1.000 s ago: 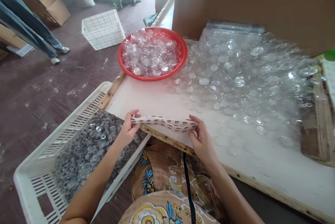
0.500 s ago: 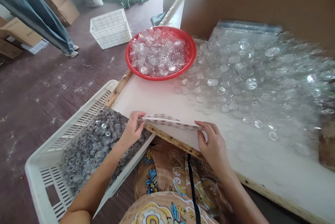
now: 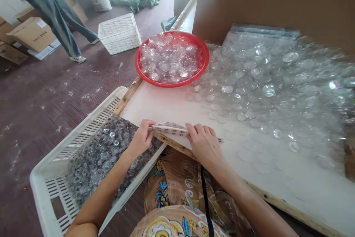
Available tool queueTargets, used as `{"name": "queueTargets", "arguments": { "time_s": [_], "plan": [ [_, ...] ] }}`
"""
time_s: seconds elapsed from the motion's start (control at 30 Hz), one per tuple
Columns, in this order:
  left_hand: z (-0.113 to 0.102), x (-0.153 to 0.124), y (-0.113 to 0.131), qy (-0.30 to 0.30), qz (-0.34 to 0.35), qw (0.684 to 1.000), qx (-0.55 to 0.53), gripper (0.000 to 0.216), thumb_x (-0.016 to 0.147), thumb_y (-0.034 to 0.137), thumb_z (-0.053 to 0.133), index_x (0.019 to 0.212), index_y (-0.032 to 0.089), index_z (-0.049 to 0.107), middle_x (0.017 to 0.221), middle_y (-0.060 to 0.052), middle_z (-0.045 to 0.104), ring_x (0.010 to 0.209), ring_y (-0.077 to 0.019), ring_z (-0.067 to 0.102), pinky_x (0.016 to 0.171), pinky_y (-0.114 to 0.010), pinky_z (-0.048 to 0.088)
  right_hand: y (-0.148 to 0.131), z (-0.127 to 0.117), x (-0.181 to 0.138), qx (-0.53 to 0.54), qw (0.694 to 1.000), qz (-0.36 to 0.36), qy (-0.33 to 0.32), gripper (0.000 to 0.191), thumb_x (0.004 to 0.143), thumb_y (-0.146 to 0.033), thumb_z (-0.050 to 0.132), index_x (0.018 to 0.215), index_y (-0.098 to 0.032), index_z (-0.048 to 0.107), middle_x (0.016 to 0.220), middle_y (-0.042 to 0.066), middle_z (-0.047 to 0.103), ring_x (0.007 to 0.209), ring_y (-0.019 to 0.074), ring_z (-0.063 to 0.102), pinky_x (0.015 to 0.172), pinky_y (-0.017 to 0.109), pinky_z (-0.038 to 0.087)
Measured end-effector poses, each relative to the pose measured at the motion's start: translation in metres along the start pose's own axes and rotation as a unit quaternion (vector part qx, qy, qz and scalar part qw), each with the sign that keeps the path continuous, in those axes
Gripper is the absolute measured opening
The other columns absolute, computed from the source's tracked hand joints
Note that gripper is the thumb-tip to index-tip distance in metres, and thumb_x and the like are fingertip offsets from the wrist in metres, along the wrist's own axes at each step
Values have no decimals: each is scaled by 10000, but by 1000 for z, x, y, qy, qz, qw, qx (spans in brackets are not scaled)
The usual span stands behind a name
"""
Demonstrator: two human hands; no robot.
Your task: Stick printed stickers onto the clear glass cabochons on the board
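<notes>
A thin white sheet with rows of small dark print (image 3: 173, 129) bows upward between my two hands, over the table's front edge. My left hand (image 3: 142, 135) pinches its left end between thumb and fingers, above the corner of the crate. Across the sheet's right part lies my right hand (image 3: 203, 141), its fingers bent over the top and the thumb hidden. A bit of the sheet's right end sticks out past that hand. Clear round plastic pieces (image 3: 249, 81) are heaped on the white table (image 3: 163, 104) beyond my right hand.
A red basin (image 3: 205, 59) full of clear pieces stands at the table's far left corner. Below my left arm is a white crate (image 3: 39, 178) with dark-looking clear pieces (image 3: 97, 159). Another white crate (image 3: 119, 33), cartons (image 3: 36, 35) and a walking person (image 3: 58, 19) are on the floor.
My right hand has slid left along the sheet, from its right end toward the middle, and turned palm down. My left hand keeps its hold. The person in the background has stepped right.
</notes>
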State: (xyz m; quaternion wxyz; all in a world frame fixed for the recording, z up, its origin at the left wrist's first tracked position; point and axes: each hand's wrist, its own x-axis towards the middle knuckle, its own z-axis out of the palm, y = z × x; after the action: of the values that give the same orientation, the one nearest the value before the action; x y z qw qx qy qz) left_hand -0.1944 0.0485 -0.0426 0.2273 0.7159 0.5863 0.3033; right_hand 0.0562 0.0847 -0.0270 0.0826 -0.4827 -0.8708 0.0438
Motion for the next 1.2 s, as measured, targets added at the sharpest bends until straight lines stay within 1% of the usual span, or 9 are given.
{"name": "queueTargets", "arguments": {
  "time_s": [0.2,0.5,0.63,0.73,0.87,0.93,1.0,1.1,1.2],
  "plan": [
    [-3,1,-3,35,-4,999,26,167,936,165,473,1097,206,491,1016,-69,568,947,-216,568,840,-339,459,0,-4,-4,2,1000,-15,-27,145,920,-95,484,903,-170,608,847,91,607,782,247,537,727,356,323],
    [-5,8,-10,33,-71,996,-43,73,896,261,564,908,192,588,837,-25,575,743,-175,545,699,-285,427,1,-4,-3,-12,998,-5,-58,165,889,-49,498,900,-171,609,848,74,644,777,226,584,691,325,321],
    [-7,12,-4,50,-149,971,-179,139,826,312,661,803,184,614,698,12,552,629,-146,514,605,-261,408,7,-8,-4,37,995,29,-92,149,915,-97,474,901,-181,596,834,54,658,705,193,598,599,300,292],
    [-10,18,6,79,-217,923,-308,218,727,344,765,742,177,626,632,37,559,535,-117,496,534,-244,403,20,-19,-6,146,983,44,-99,151,938,-179,442,881,-196,581,814,38,657,674,182,591,560,286,289],
    [-12,27,25,91,-254,865,-424,250,636,305,851,714,158,663,625,35,601,491,-81,493,490,-207,404,41,-33,-10,319,940,42,-110,173,925,-284,443,870,-216,592,695,-3,634,617,164,552,586,266,362],
    [-12,33,34,83,-282,813,-503,240,653,292,851,729,139,683,626,19,615,505,-73,517,483,-178,414,51,-36,-14,376,917,61,-119,186,908,-334,465,885,-221,610,660,-15,628,589,155,532,576,258,383],
    [-11,38,41,86,-323,735,-590,230,765,329,774,797,112,705,691,-27,657,593,-94,593,545,-171,474,58,-35,-19,414,898,94,-115,215,889,-382,493,907,-218,631,694,-10,653,604,155,543,572,254,405],
    [-12,44,47,88,-358,625,-688,399,962,403,490,942,66,704,866,-127,706,803,-168,676,722,-244,552,65,-29,-30,471,863,151,-103,288,848,-464,548,929,-207,649,751,8,685,622,165,568,548,251,430],
    [-12,43,48,76,-347,580,-733,490,1003,396,335,1021,50,681,976,-178,708,925,-228,683,814,-318,555,70,-20,-43,530,818,196,-108,351,811,-519,598,940,-197,650,748,18,685,611,168,570,518,249,436]
  ]
}}
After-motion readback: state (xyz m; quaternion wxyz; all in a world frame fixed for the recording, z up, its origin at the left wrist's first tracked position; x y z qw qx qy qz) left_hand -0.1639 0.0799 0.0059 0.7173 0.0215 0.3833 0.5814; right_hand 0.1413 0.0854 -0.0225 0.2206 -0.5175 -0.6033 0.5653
